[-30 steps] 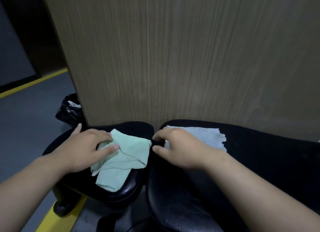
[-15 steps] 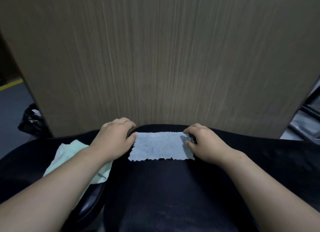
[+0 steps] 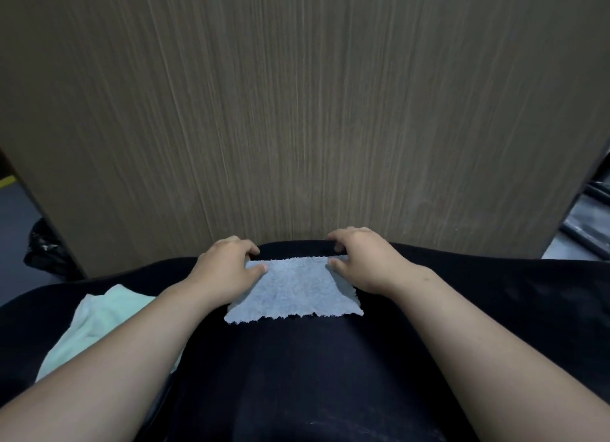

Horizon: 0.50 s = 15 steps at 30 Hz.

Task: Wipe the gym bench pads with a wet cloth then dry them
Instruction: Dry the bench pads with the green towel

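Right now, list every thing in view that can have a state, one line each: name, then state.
Blue cloth: spread flat on the large pad, both hands on its far corners.
Green cloth: crumpled, lying loose on the left, partly hidden by the left forearm.
Large bench pad: cloth resting on its far end; wet or dry cannot be told.
Left hand: fingers pressing the blue cloth's left corner.
Right hand: fingers pressing its right corner.

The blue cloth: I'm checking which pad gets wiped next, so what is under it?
The blue cloth lies flat on the large black bench pad, with both hands on its far corners. The covered patch of pad is hidden.
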Tool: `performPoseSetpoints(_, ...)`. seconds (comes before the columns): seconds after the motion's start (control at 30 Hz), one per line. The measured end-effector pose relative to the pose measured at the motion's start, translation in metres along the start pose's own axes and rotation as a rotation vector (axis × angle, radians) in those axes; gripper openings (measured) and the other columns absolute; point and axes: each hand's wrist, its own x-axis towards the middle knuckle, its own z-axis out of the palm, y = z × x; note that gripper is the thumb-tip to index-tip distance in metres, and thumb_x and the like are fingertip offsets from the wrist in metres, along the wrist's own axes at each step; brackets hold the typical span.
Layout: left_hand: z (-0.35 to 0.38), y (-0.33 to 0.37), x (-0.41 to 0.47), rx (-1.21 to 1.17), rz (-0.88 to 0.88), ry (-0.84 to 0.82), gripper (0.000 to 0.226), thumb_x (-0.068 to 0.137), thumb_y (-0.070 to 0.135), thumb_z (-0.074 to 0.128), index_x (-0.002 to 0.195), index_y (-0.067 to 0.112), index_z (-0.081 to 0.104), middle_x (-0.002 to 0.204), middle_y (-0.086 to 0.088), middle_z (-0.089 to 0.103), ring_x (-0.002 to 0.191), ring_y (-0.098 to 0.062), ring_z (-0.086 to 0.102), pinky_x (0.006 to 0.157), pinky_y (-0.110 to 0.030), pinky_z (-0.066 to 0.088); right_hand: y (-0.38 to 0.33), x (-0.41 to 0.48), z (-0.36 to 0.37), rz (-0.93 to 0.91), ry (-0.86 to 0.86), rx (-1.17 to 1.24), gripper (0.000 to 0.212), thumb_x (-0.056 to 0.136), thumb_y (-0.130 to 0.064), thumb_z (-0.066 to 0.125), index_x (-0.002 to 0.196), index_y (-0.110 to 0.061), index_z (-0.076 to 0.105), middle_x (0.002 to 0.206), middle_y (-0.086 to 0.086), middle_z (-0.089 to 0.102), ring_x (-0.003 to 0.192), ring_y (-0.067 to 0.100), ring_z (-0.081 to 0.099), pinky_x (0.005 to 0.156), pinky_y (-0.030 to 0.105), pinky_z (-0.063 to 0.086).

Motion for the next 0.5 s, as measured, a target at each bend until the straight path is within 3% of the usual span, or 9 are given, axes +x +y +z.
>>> performPoseSetpoints(0.07,-0.001,0.001,0.002,-0.028,-0.039,0.011,0.025,0.087,0.046,0.068,0.099,0.025,0.066,0.097,0.012,0.054,0.099,-0.012,0.055,0.082,-0.029,0.044,0.0,0.007,0.002,0.022,-0.064,-0.056,0.039,0.094,-0.036,0.06,0.129,-0.018,0.058,0.121,0.002,0.054,0.119,0.022,0.047,0.097,0.035,0.044)
performPoseSetpoints(0.13,-0.003,0.0,0.002,-0.074,-0.059,0.038,0.02,0.082,0.043,0.075,0.082,0.026,0.066,0.093,0.01,0.058,0.089,-0.009,0.057,0.072,-0.026,0.042,0.0,0.011,0.001,0.024,-0.063,-0.046,0.019,0.091,-0.033,0.064,0.105,-0.021,0.068,0.106,-0.003,0.055,0.106,0.019,0.051,0.087,0.033,0.048)
performPoseSetpoints(0.23,-0.007,-0.001,-0.003,-0.106,-0.032,0.078,0.023,0.079,0.04,0.08,0.073,0.025,0.063,0.085,0.009,0.06,0.078,-0.004,0.055,0.062,-0.023,0.038,0.003,0.013,-0.003,0.012,-0.016,0.023,0.008,0.086,-0.029,0.068,0.08,-0.025,0.064,0.087,-0.009,0.061,0.085,0.013,0.058,0.071,0.028,0.048)
performPoseSetpoints(0.37,-0.014,0.002,-0.011,-0.21,-0.012,0.161,0.023,0.079,0.034,0.081,0.069,0.026,0.062,0.067,0.009,0.066,0.066,-0.004,0.062,0.056,-0.023,0.04,0.005,0.008,-0.017,0.025,0.083,0.208,0.011,0.084,-0.027,0.071,0.074,-0.025,0.065,0.078,-0.01,0.067,0.076,0.006,0.063,0.067,0.025,0.052)
performPoseSetpoints(0.5,-0.025,0.01,-0.022,-0.359,0.031,0.282,0.019,0.081,0.024,0.08,0.072,0.024,0.063,0.066,0.006,0.068,0.062,-0.007,0.064,0.053,-0.012,0.042,0.002,-0.004,-0.034,0.017,0.186,0.389,0.01,0.085,-0.022,0.072,0.076,-0.022,0.068,0.073,-0.008,0.07,0.07,0.007,0.065,0.068,0.025,0.053)
